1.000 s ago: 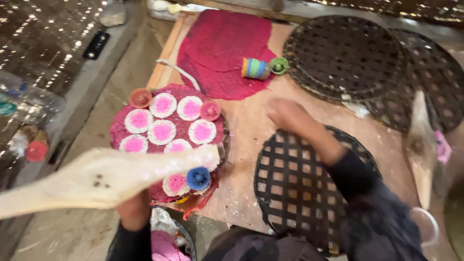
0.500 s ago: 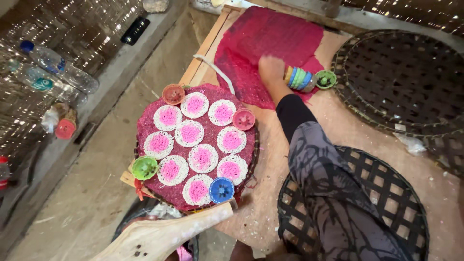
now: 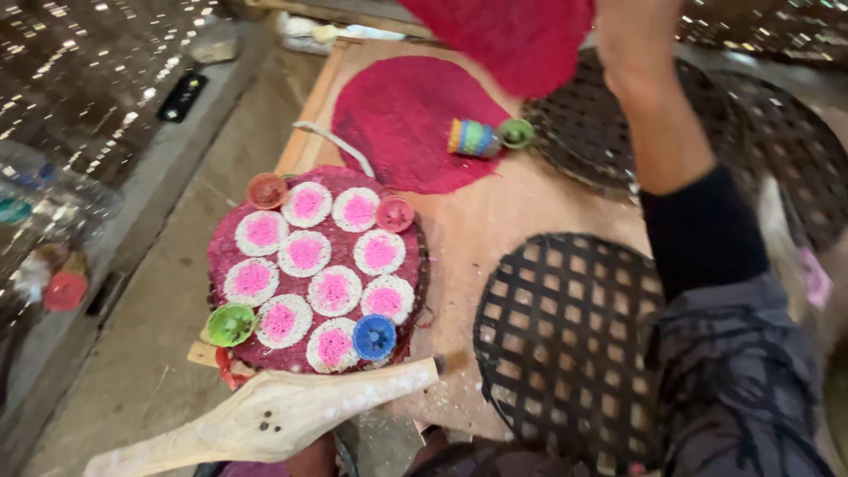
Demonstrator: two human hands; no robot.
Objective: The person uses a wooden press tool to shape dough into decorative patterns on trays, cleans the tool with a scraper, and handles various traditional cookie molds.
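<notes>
My right hand (image 3: 638,40) is raised at the top of the view, gripping a round magenta fibre sheet (image 3: 517,35) by its edge and holding it in the air. Another magenta sheet (image 3: 397,124) lies flat on the wooden board (image 3: 495,221) below, with a stack of coloured cups (image 3: 473,139) on it. Only a bit of my left hand (image 3: 311,458) shows at the bottom edge, under the wooden paddle (image 3: 265,415) it holds. Just beyond the paddle is a round tray (image 3: 221,256) of several pink-and-white discs with small cups at its rim.
A black lattice mat (image 3: 565,336) lies under my right arm. Two more lattice mats (image 3: 583,132) (image 3: 795,159) overlap at the back right. A black remote-like object (image 3: 183,95) and plastic bottles (image 3: 35,190) sit on the ledge at the left.
My right hand went from the coloured cups on the magenta pile to high in the air, lifting the top sheet. The paddle stays low at the front.
</notes>
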